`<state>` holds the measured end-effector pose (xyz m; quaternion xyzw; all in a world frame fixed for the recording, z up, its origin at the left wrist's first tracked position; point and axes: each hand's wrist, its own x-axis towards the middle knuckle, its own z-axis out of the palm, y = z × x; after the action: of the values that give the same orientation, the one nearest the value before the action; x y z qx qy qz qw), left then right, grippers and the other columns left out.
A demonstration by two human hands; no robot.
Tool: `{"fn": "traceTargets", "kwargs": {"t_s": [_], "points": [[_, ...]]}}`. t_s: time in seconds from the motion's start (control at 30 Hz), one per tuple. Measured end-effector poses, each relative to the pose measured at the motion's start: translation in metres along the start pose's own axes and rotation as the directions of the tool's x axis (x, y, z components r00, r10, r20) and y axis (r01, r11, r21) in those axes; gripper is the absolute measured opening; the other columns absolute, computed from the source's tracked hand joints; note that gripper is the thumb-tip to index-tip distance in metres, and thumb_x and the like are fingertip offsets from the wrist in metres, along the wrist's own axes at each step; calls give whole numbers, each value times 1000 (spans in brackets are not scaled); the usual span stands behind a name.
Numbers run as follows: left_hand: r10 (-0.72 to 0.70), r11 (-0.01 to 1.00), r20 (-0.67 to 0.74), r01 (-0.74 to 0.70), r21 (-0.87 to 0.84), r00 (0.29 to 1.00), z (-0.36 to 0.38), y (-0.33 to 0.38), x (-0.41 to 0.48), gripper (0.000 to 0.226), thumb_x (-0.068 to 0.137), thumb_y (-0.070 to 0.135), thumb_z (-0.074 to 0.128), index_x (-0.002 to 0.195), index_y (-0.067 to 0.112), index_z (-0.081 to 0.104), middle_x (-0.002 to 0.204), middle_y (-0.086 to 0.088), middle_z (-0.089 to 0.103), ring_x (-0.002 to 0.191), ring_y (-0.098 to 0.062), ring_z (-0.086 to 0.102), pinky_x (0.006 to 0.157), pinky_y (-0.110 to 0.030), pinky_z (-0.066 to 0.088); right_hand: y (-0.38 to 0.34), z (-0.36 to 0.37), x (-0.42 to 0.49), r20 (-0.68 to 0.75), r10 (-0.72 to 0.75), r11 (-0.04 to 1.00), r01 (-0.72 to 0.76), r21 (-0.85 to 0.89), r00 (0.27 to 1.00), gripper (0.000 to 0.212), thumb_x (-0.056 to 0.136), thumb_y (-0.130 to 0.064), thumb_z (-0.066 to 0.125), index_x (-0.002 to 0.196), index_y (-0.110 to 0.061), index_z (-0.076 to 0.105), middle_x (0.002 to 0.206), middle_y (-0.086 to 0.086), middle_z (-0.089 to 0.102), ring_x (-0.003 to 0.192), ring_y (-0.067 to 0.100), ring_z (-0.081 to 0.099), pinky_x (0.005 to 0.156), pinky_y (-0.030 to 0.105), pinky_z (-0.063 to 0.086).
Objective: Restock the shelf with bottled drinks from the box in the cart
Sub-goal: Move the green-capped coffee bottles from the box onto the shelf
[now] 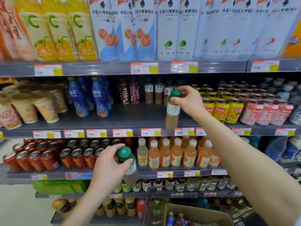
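Your left hand (pixel 110 163), lower centre, grips one bottle (pixel 132 170); your right hand (pixel 187 98) pinches a second bottle (pixel 173 115) by its cap over the middle shelf (pixel 130 118). Set it upright, before its row (pixel 154 93).

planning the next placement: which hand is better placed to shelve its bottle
Right: the right hand holds a green-capped bottle at the middle shelf edge, by the matching bottles; the left hand holds a second bottle lower.

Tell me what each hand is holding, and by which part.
Right hand pinches a green-capped clear plastic bottle of beige drink by its cap and neck. Left hand grips a second such bottle around its cap and shoulder.
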<state>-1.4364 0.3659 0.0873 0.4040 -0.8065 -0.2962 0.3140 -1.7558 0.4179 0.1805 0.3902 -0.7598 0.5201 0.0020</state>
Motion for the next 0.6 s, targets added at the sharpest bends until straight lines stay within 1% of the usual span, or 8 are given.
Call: {"fn": "traceTargets", "kwargs": {"t_s": [0.1,0.23,0.3,0.37,0.43,0.53,0.6], "points": [[11,1000,-40,-10,28,999,-3,14,25,52,75,31,83,123,27,63,111,12,62,103,-11,59,92,-33,48,2,16,31,-4,3,1000,-3,1,1000,62,75,-30,82,130,-15,58,120,-1,64,108,14,61,85,25,50],[38,999,-87,-36,17,995,-9,34,67,51,76,27,83,124,25,63,112,10,60,100,-8,57,87,-22,41,5,39,64,8,27,999,-28,27,1000,60,78,-24,80,132,-12,57,119,-2,63,103,10,57,82,20,44],[60,998,-125,-58,18,990,-13,44,92,52,76,27,83,124,25,63,114,10,62,101,-9,58,87,-23,41,9,50,79,14,45,998,-46,52,999,58,80,-22,80,132,-11,57,123,1,64,108,13,60,82,19,43],[75,997,-163,-73,21,984,-14,53,117,52,75,29,82,124,26,64,114,10,64,103,-11,60,92,-27,46,16,61,92,26,57,996,-59,64,998,59,78,-23,81,130,-12,57,124,3,65,110,16,61,84,20,45],[79,997,-192,-78,11,978,-13,61,140,52,74,29,81,123,27,64,114,8,66,104,-13,62,95,-33,49,24,72,104,46,82,991,-86,103,996,60,75,-22,83,129,-12,58,121,2,64,107,16,61,85,23,46],[85,996,-207,-81,26,975,-7,69,172,54,76,29,79,127,23,62,120,4,66,109,-15,60,97,-34,48,36,86,116,94,117,984,-128,121,989,57,78,-19,83,128,-10,58,117,3,64,103,15,60,82,23,45],[79,997,-207,-75,26,975,-1,70,190,55,77,29,78,129,21,62,121,2,66,111,-16,60,98,-35,48,43,96,122,100,126,978,-140,152,987,56,77,-23,83,126,-12,59,119,3,65,108,20,63,89,30,51]]}}
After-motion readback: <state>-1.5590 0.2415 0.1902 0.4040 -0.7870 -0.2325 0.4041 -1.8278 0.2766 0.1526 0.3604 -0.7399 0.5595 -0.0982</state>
